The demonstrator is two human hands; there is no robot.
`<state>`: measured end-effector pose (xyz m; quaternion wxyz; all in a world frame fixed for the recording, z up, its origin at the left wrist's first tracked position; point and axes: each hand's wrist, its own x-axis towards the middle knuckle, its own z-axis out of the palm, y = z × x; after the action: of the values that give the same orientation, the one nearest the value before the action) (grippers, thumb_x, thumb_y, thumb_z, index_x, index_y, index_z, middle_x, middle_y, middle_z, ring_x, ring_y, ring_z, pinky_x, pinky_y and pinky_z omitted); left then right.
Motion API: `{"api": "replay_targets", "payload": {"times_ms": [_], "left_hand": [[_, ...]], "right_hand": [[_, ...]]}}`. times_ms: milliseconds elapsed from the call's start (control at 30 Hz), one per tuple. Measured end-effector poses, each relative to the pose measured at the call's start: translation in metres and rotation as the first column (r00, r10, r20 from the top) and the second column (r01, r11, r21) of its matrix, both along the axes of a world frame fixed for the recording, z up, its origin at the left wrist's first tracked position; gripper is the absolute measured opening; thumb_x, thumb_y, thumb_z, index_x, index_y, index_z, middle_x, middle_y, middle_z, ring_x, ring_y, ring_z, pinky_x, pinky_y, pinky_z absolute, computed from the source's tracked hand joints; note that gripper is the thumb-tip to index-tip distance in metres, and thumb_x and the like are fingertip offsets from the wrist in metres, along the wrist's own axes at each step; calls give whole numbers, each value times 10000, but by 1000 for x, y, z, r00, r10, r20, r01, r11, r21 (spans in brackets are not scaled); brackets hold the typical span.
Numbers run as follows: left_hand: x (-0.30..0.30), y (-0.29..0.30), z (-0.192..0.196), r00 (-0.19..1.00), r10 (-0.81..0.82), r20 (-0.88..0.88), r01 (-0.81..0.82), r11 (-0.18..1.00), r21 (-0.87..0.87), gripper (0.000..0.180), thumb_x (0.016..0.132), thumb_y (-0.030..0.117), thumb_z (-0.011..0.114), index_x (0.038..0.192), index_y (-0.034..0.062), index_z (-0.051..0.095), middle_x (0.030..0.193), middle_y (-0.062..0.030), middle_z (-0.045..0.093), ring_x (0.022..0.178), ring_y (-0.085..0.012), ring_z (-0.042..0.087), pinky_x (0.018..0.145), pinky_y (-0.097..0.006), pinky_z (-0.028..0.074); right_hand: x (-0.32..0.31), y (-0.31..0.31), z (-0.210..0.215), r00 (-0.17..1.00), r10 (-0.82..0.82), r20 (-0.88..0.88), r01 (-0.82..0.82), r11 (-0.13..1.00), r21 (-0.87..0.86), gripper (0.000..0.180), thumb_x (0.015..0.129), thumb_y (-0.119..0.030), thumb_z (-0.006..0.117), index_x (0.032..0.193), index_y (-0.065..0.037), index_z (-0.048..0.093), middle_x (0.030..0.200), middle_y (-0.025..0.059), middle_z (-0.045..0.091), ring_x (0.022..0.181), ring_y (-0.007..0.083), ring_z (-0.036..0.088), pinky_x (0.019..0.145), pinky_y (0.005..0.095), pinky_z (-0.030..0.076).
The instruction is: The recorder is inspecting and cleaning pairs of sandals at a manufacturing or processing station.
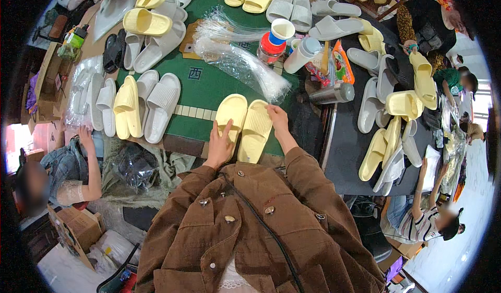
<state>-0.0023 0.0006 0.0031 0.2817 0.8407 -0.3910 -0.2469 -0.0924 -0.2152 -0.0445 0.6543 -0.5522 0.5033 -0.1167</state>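
A pair of pale yellow slippers stands side by side in front of me, toes pointing away, at the near edge of the green table. Along the outer side of the left yellow slipper point(233, 109), my left hand point(220, 145) grips with the thumb on top. My right hand point(278, 119) is closed on the outer edge of the right yellow slipper point(255, 131), near its toe end. Both slippers look tilted toward me, with their heels close to my jacket. The undersides of the slippers and some fingertips are hidden.
Clear plastic strips point(224, 45) lie across the green table point(198, 92). A red-lidded jar point(271, 47), a white bottle point(303, 54) and a metal flask point(332, 93) stand beyond. Grey and yellow slippers point(163, 105) lie on both sides. Co-workers' hands point(85, 139) work at left and right.
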Motion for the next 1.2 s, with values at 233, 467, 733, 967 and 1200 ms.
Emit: {"api": "replay_targets", "payload": {"times_ms": [233,467,733,967,1200], "left_hand": [[1,-2,-4,992,18,124,-15,999,-31,731,702,13,574,1348,197,285,1332,-303,192,1222,-457,227,960,-485,291],[0,-44,47,997,-42,67,60,954,-293,513,730,-19,529,1224,77,428,1269,-146,396,1121,-340,414,885,-376,391],[-14,-55,54,959,-172,-227,79,927,-368,197,789,12,528,983,19,561,864,-137,577,804,-293,566,687,-357,453],[7,-3,55,996,-80,-41,61,937,-345,98,783,21,531,872,14,574,825,-124,563,795,-308,546,668,-355,449],[18,43,36,961,-143,235,207,939,-275,137,740,-5,525,861,45,565,842,-96,568,803,-281,554,682,-351,461]], "right_hand": [[-22,2,1,972,-219,86,181,931,316,130,787,-151,634,849,-36,630,716,-20,549,616,55,467,587,182,389],[-34,24,65,977,57,207,-37,995,-97,194,876,-160,504,937,-21,626,886,5,596,780,72,527,683,232,439],[-49,37,126,889,-69,452,-8,986,166,172,928,-190,417,951,-78,545,1009,44,593,923,126,552,731,268,472],[-81,15,116,801,-269,534,112,945,308,185,932,-268,413,952,-101,490,752,4,538,710,119,564,614,226,453],[-88,26,95,963,-31,270,-43,964,262,309,915,-169,447,1194,-38,468,797,4,543,740,94,538,684,220,455]]}}
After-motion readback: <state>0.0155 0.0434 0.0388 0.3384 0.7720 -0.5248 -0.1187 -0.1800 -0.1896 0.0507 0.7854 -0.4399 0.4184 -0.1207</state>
